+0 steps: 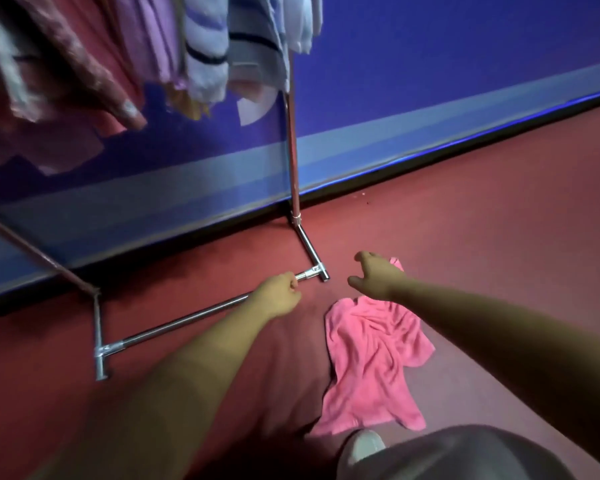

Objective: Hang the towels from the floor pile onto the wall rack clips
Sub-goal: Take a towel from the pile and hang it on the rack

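A crumpled pink towel [373, 362] lies flat on the red floor, right of centre. Above its far end my right hand [374, 275] hovers with fingers spread and loosely bent, holding nothing. To the left my left hand [279, 296] is curled into a fist over the rack's low chrome bar [174, 325]; whether it grips the bar I cannot tell. Several towels [201, 46] in pink, lilac and striped white hang from the rack at the top left. The clips are out of view.
The chrome rack's upright pole [293, 161] and foot [310, 251] stand against the blue wall [430, 64]. Another foot [101, 362] sits at the left. My knee and a white shoe [364, 445] show at the bottom. Red floor stretches to the right.
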### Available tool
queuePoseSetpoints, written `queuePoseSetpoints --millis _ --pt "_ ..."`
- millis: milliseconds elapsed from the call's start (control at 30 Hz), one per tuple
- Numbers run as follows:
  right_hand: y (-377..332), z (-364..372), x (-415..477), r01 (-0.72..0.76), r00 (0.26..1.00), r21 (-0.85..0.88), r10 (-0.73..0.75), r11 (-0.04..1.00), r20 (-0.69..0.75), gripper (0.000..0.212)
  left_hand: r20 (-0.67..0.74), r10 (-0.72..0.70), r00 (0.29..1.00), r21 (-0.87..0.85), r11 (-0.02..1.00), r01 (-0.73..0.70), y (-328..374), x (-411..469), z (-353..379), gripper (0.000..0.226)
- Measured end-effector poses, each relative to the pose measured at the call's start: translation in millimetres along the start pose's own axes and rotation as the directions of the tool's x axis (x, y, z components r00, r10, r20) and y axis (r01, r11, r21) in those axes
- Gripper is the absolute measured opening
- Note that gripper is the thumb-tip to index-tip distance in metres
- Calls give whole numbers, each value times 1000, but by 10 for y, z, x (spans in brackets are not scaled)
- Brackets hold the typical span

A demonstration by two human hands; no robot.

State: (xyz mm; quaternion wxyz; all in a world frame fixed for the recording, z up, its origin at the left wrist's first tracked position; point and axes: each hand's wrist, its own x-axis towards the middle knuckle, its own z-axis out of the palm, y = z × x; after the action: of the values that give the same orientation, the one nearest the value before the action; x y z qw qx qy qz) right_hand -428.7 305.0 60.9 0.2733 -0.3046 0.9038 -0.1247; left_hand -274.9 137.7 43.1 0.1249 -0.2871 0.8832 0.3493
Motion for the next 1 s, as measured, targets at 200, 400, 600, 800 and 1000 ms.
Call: queuePoseSetpoints --millis 200,400,600,800,1000 --pt "689 677 277 -89 988 26 85 996 126 47 142 -14 990 34 999 9 -64 466 920 21" --pt "1154 1462 408 -226 951 38 212 973 226 65 232 -105 967 -4 994 109 -315 757 1697 12" --pt "1316 2048 404 -322 921 105 286 941 265 59 356 -190 915 -165 951 262 -621 679 2409 32" --pt "1262 2308 324 -413 896 382 293 827 335 27 440 -142 887 -378 866 326 -816 418 2908 22" --pt "943 1894 403 -445 894 718 224 535 388 30 324 -260 909 -753 512 415 -752 460 2428 21"
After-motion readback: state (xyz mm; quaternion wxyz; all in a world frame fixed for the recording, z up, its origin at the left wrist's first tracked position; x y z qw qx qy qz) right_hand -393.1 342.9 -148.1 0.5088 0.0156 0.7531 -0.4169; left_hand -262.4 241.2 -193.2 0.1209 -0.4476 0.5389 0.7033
